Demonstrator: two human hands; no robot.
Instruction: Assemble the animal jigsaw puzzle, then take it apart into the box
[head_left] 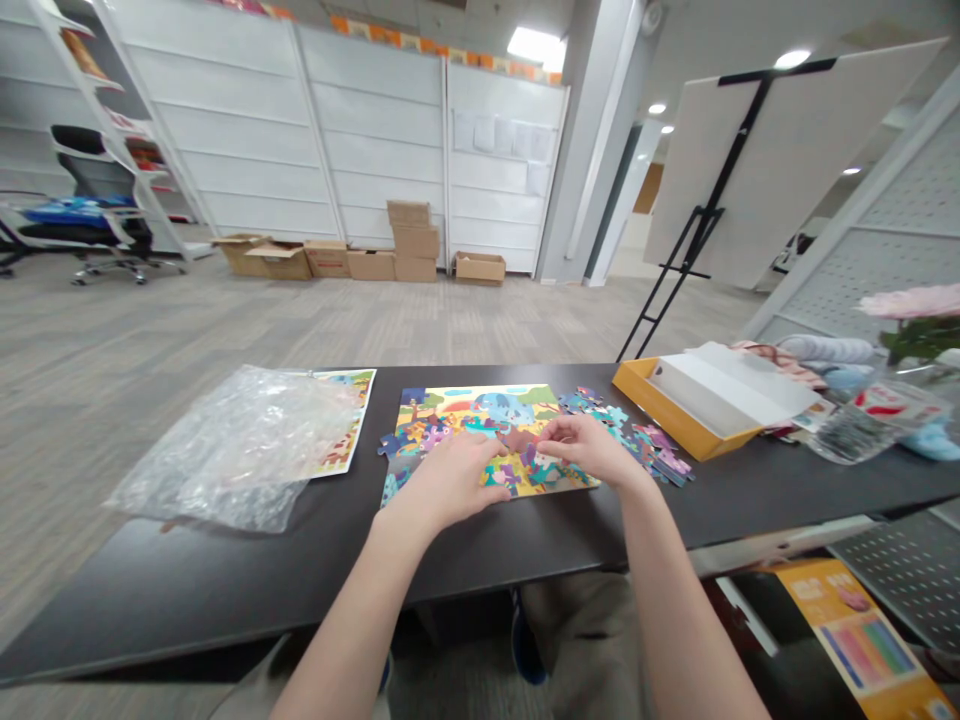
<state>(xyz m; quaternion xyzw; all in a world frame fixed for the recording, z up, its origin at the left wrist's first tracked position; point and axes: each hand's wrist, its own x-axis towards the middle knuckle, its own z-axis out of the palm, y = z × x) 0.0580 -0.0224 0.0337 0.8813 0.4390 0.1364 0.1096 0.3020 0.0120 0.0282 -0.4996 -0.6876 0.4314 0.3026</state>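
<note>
A colourful jigsaw puzzle lies on the dark table, its upper part showing a blue animal, trees and a yellow ground. My left hand rests palm down over its middle, fingers stretched out and thumb apart, covering part of the picture. Just to the right, my right hand is closed in a pinch above the puzzle, with a small puzzle piece at the fingertips, partly hidden. Loose puzzle pieces are heaped along the puzzle's right side, some overlapping each other.
Crumpled clear plastic bag covers part of a printed picture sheet on the left. A yellow box with white paper stands at right, near a clear plastic container and flowers. Beyond the table are an easel and cardboard boxes.
</note>
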